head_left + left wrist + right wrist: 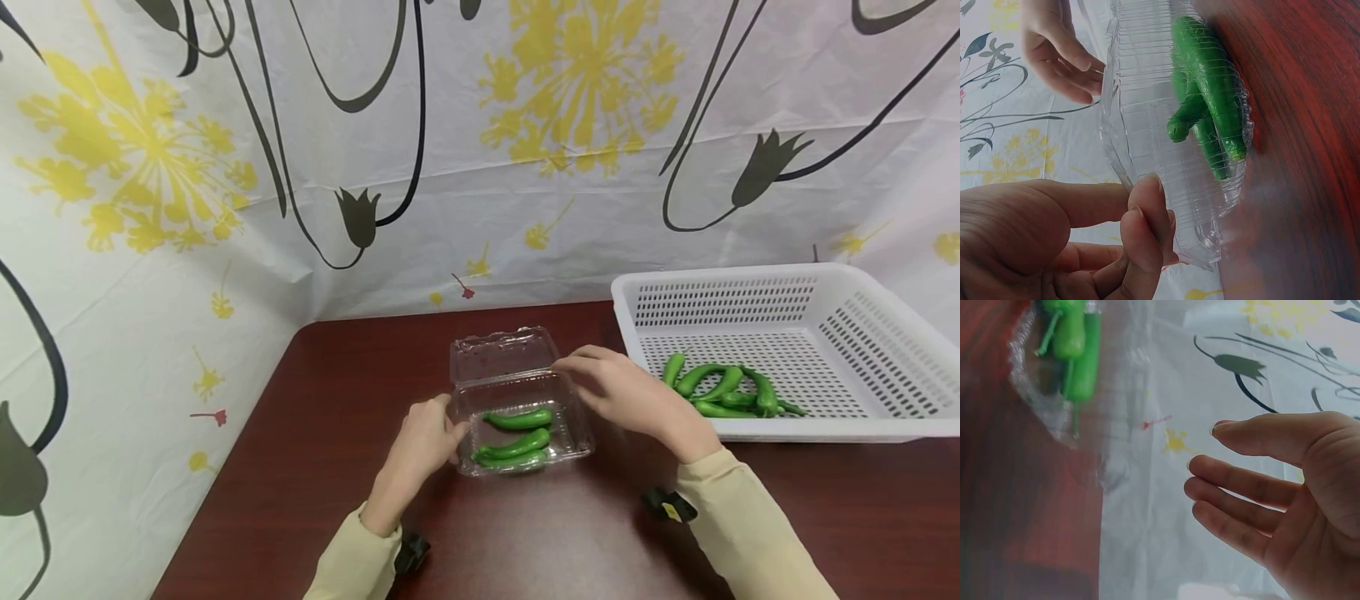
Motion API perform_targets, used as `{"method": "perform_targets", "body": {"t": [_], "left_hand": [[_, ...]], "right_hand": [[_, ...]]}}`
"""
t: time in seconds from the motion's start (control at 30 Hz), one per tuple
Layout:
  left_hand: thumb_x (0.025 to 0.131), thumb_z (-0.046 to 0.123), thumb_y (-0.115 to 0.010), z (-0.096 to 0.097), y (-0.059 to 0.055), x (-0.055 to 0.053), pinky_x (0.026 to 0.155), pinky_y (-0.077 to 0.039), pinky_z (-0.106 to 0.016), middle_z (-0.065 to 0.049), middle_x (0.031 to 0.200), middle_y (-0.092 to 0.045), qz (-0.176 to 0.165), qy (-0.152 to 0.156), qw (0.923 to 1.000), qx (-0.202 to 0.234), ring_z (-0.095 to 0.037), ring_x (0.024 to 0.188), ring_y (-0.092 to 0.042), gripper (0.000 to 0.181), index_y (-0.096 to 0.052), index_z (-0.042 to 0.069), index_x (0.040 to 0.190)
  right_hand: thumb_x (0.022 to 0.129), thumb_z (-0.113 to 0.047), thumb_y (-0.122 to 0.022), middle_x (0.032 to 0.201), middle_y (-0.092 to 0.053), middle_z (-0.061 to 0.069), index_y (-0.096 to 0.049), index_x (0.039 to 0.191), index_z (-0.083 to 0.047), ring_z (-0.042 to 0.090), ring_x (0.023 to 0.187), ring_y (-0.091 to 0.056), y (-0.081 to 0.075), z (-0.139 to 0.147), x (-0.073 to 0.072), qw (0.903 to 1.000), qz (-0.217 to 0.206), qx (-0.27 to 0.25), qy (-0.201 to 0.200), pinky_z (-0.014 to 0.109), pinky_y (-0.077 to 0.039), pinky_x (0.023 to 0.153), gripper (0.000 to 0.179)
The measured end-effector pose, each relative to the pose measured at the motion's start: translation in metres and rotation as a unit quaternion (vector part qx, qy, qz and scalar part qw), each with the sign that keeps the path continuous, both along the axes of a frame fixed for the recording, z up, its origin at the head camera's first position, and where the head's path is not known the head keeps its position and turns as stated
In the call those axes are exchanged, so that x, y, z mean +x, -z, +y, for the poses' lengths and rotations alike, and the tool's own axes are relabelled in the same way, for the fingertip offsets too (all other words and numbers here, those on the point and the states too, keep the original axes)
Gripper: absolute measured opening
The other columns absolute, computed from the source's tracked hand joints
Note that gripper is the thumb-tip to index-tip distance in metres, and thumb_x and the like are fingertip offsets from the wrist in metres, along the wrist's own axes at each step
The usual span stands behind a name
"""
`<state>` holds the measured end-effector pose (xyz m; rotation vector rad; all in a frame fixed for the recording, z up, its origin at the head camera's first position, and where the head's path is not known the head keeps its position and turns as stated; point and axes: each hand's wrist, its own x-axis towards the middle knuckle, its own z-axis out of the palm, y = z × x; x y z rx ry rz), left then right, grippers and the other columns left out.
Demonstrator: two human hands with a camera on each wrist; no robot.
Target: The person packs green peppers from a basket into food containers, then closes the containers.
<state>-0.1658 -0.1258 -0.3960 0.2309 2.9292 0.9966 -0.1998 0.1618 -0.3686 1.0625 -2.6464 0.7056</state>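
A clear plastic clamshell box [570, 417] stands with its lid [502, 357] folded back on the dark red table. Three green peppers [517, 419] lie inside, seen through the ribbed wall in the left wrist view. At the box's left side, my left hand [427, 433] pinches the rim between thumb and fingers. My right hand [618, 392] is by the upper right corner, near the hinge. In the right wrist view its fingers [1241, 487] are extended and hold nothing, with the thumb apart from them.
To the right stands a white perforated basket [780, 271] holding several green peppers [727, 387] at its left end. A patterned white cloth [450, 167] hangs behind the table [315, 467] and along its left side.
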Motion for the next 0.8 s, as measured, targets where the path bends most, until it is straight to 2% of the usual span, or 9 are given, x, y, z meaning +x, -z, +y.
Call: {"method": "perform_targets", "body": {"t": [0.33,0.43,0.5,0.6,0.67,0.8], "left_hand": [[0.093,0.008,-0.071,0.0,0.0,-0.002,0.077,-0.056,-0.042,0.005,0.054,-0.059,-0.001,0.001,1.0,0.001,-0.009,0.046,-0.062,0.057,-0.047,-0.018,0.138],[0.093,0.008,-0.071,0.0,-0.001,-0.001,0.075,-0.057,-0.04,0.005,0.055,-0.059,-0.001,0.002,1.0,0.004,-0.009,0.045,-0.062,0.057,-0.047,-0.018,0.138],[0.092,0.008,-0.071,0.0,-0.001,-0.001,0.072,-0.057,-0.039,0.005,0.055,-0.059,0.0,0.002,1.0,0.007,-0.011,0.046,-0.063,0.057,-0.047,-0.018,0.138],[0.093,0.008,-0.071,-0.001,-0.001,-0.001,0.069,-0.057,-0.037,0.003,0.056,-0.06,-0.001,0.003,0.9999,0.013,-0.013,0.047,-0.064,0.058,-0.047,-0.018,0.138],[0.093,0.008,-0.071,-0.001,0.0,-0.001,0.067,-0.057,-0.036,0.002,0.057,-0.061,-0.004,0.004,0.9999,0.016,-0.014,0.047,-0.064,0.058,-0.047,-0.018,0.139],[0.093,0.007,-0.072,-0.002,0.001,0.0,0.064,-0.056,-0.034,0.001,0.057,-0.061,-0.008,0.002,0.9998,0.015,-0.01,0.045,-0.062,0.058,-0.047,-0.018,0.139]], "right_hand": [[0.091,0.002,-0.066,0.12,-0.066,0.015,-0.067,0.126,-0.001,0.033,0.111,-0.064,-0.018,0.026,0.001,0.9993,0.002,-0.019,0.032,0.051,-0.05,0.093,0.035],[0.092,0.0,-0.067,0.121,-0.065,0.016,-0.066,0.128,-0.002,0.029,0.098,-0.065,-0.022,0.034,0.001,0.9988,0.001,-0.017,0.046,0.048,-0.051,0.087,0.036],[0.093,-0.002,-0.068,0.123,-0.064,0.018,-0.065,0.129,-0.003,0.03,0.098,-0.064,-0.024,0.039,0.001,0.9984,-0.002,-0.015,0.055,0.05,-0.05,0.086,0.036],[0.094,-0.004,-0.068,0.124,-0.062,0.02,-0.065,0.13,-0.004,0.035,0.103,-0.063,-0.027,0.045,0.002,0.9974,-0.006,-0.017,0.069,0.053,-0.048,0.089,0.036],[0.094,-0.004,-0.068,0.126,-0.062,0.022,-0.065,0.13,-0.003,0.041,0.116,-0.059,-0.028,0.049,0.003,0.9967,-0.01,-0.021,0.078,0.057,-0.046,0.094,0.036],[0.095,-0.004,-0.067,0.126,-0.062,0.023,-0.064,0.131,-0.002,0.042,0.118,-0.058,-0.029,0.058,0.003,0.9957,-0.012,-0.027,0.087,0.059,-0.044,0.096,0.036]]}}
